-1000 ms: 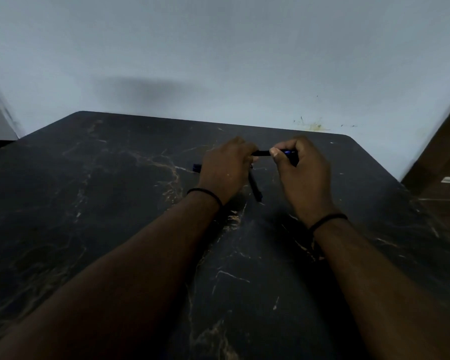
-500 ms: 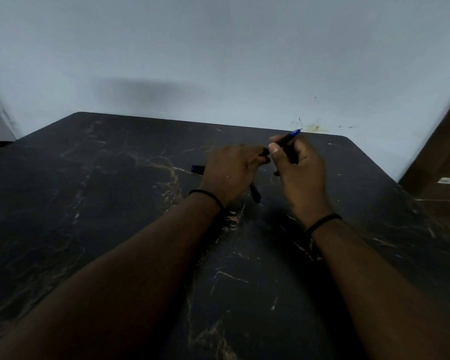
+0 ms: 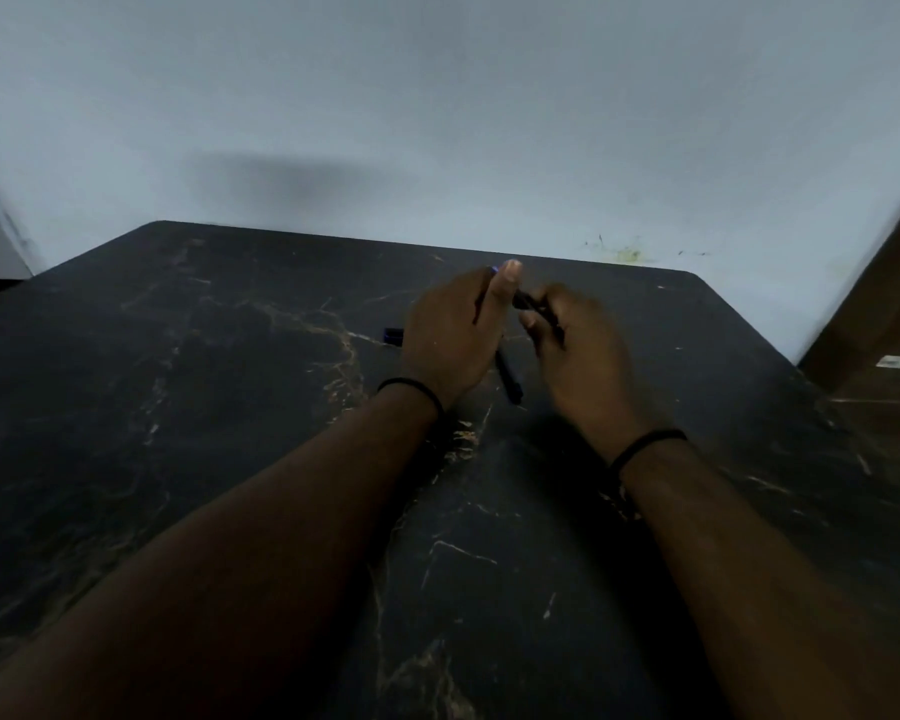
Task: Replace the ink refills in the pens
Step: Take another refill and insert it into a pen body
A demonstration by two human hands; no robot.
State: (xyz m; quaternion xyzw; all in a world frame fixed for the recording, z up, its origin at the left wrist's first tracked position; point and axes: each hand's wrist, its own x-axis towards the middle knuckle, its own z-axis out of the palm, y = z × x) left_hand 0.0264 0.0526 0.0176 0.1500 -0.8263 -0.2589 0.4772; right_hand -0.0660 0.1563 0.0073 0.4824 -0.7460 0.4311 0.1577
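Note:
My left hand (image 3: 453, 330) is raised over the middle of the black marble table (image 3: 230, 407). Its thumb and fingers pinch a thin dark pen part with a blue tip (image 3: 493, 270) that shows beside the thumb. Close on the right, my right hand (image 3: 580, 356) is blurred by motion and grips a dark pen barrel (image 3: 528, 302) pointing toward the left hand. Another dark pen (image 3: 508, 379) lies on the table between and below my hands. A small blue piece (image 3: 393, 336) lies just left of my left hand, partly hidden by it.
A pale wall (image 3: 437, 122) rises behind the table's far edge. A brown wooden surface (image 3: 884, 356) stands past the table's right corner. Both of my forearms cross the near half of the table.
The pen held level between both hands has come apart. The blue-tipped piece went from my right hand to my left, and my right hand now holds the dark barrel lower down.

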